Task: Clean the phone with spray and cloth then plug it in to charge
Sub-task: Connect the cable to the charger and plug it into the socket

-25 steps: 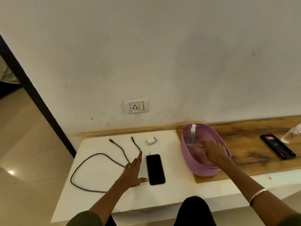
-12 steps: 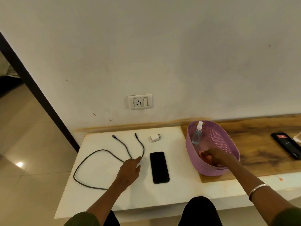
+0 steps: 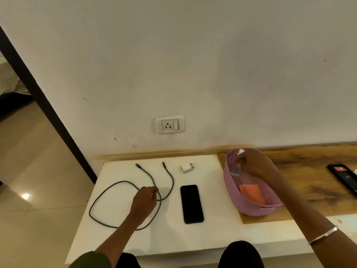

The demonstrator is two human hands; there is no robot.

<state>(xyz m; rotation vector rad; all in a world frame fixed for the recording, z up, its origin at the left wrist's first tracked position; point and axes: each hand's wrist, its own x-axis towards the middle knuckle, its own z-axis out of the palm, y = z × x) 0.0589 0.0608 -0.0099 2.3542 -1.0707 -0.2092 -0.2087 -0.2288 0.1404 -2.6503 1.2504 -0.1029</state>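
A black phone (image 3: pixel 191 203) lies face up on the white table (image 3: pixel 173 238). To its left a dark charging cable (image 3: pixel 116 190) lies looped, and my left hand (image 3: pixel 144 202) rests on the crossing of the loop with its fingers curled. A white charger plug (image 3: pixel 186 168) lies behind the phone. My right hand (image 3: pixel 255 165) reaches into the purple basket (image 3: pixel 251 207) and is closed around a small clear spray bottle (image 3: pixel 236 169) with a white cap. An orange cloth (image 3: pixel 252 193) lies on the basket's bottom.
A white wall socket (image 3: pixel 170 124) with a switch sits above the table. A second black phone (image 3: pixel 345 177) lies on the wooden board (image 3: pixel 309 171) at the right. The floor drops away left of the table.
My right hand has left the orange cloth at the basket's bottom and moved up to grasp the spray bottle. My left hand has slid left from beside the phone onto the cable.
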